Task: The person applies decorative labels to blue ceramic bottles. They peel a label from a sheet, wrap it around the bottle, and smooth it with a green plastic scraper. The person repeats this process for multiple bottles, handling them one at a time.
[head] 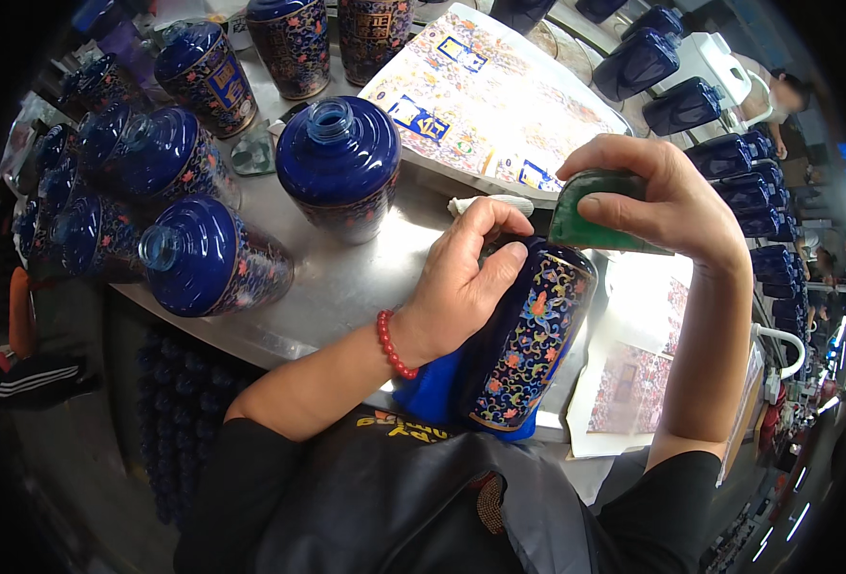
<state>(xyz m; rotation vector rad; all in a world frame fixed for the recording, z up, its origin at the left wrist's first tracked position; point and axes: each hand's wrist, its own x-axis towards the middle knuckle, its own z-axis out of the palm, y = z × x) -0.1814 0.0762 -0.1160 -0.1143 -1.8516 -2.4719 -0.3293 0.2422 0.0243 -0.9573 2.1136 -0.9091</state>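
A dark blue glass bottle (537,337) with a colourful floral decal lies on its side on a blue cloth (430,391) before me. My left hand (473,280), with a red bead bracelet at its wrist, rests on the bottle's upper end, thumb and fingers curled around it; the bottle's neck is hidden. My right hand (638,194) holds a green translucent scraper (598,219) at the bottle's shoulder edge. Just beyond my hands lies a rolled white cloth (494,206). Printed floral decal sheets (466,100) lie in a metal tray behind.
Several decorated blue bottles (340,161) stand at the left on the metal table (301,287). A second green scraper (253,152) lies among them. Decal papers (631,380) lie at the right. Rows of plain blue bottles (681,107) stand beyond, with another person (781,97) farther back.
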